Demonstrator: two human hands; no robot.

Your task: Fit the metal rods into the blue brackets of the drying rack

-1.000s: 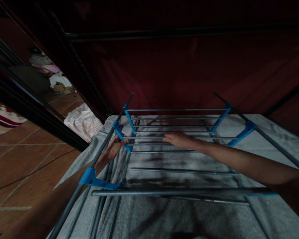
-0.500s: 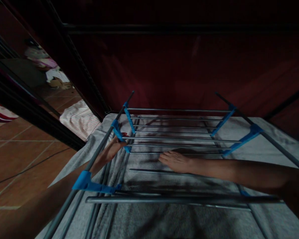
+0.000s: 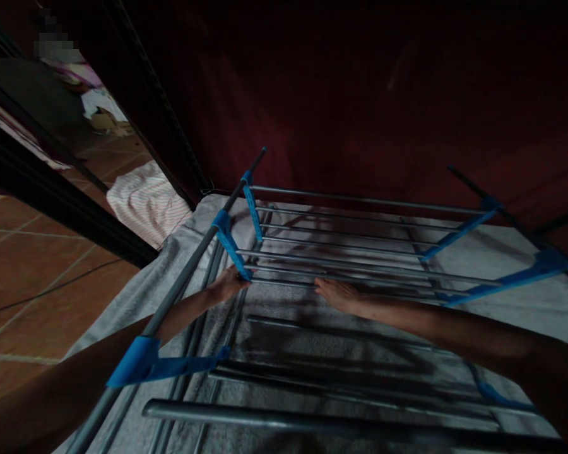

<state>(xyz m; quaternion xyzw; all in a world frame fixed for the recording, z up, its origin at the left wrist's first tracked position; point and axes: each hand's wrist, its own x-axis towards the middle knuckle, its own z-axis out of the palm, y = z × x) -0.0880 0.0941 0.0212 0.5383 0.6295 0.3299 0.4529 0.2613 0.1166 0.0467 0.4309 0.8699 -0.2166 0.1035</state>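
A rack of grey metal tubes with blue plastic brackets lies across grey cloth. My left hand (image 3: pixel 228 284) is closed round the lower end of a left blue bracket (image 3: pixel 231 247), where the rods enter it. Some of its fingers are hidden behind the bracket. To the right, my right hand (image 3: pixel 337 294) has its fingers bent over the lowest metal rod (image 3: pixel 284 283) of that section. A thick left side tube (image 3: pixel 184 277) passes above my left forearm. Another blue bracket (image 3: pixel 506 280) holds the rods' right ends.
Nearer me, a loose-ended thick tube (image 3: pixel 227 414) crosses the front, beside a front left blue bracket (image 3: pixel 135 362). Grey cloth (image 3: pixel 515 328) lies under the rack. A dark red panel (image 3: pixel 341 113) stands behind. Striped cloth (image 3: pixel 144 198) lies on the tiled floor (image 3: pixel 33 277) at left.
The view has shifted, and the rack's right side appears farther right and tilted. My left hand has moved down onto the bracket's lower end. My right hand's fingers have come up to the lowest rod.
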